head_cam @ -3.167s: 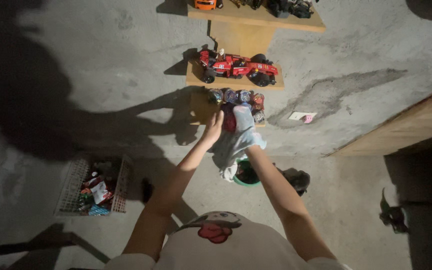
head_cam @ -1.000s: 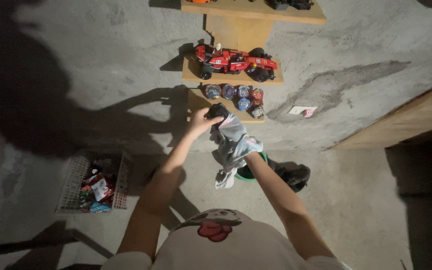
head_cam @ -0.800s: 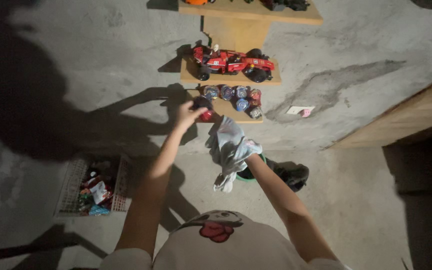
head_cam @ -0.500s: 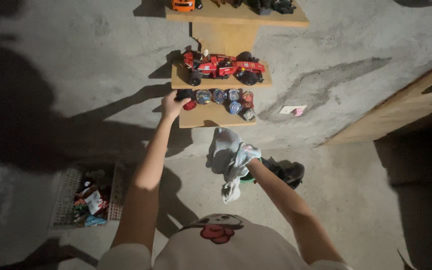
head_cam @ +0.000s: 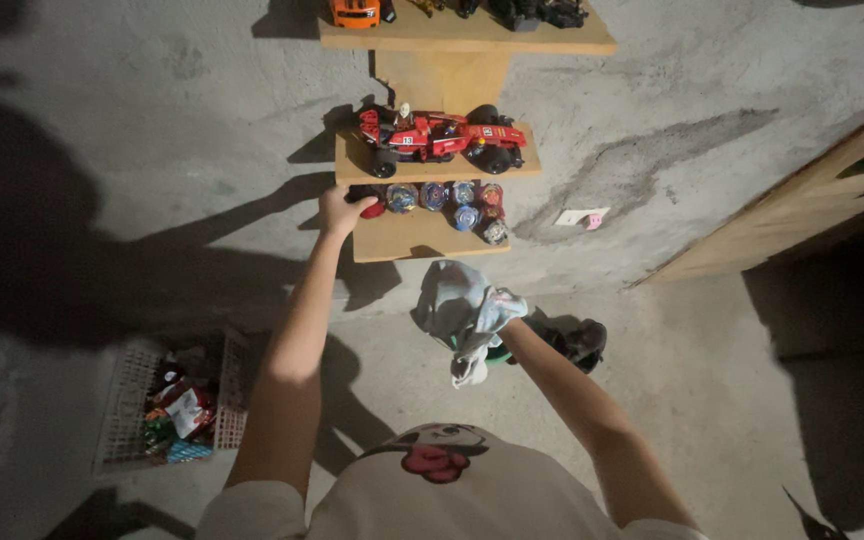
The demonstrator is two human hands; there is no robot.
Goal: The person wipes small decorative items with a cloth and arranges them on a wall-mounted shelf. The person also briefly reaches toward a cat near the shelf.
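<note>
Currently my left hand (head_cam: pixel 335 210) grips a small red toy (head_cam: pixel 370 206) at the low shelf's (head_cam: pixel 422 240) left end, touching the toy row (head_cam: pixel 447 200) — right hand (head_cam: pixel 492 322) clutches the rag (head_cam: pixel 460 310) below, so wiping looks partway done.

Hands at a toy shelf on a concrete wall

The left hand (head_cam: pixel 337 210) grips a red top (head_cam: pixel 370 205) at the end of a row of tops (head_cam: pixel 452 200) on the lower shelf (head_cam: pixel 422 240). The right hand (head_cam: pixel 497 315), lower, holds a cloth (head_cam: pixel 457 310). A red car (head_cam: pixel 442 138) sits on the shelf above; a basket (head_cam: pixel 132 395) stands on the floor.
</note>
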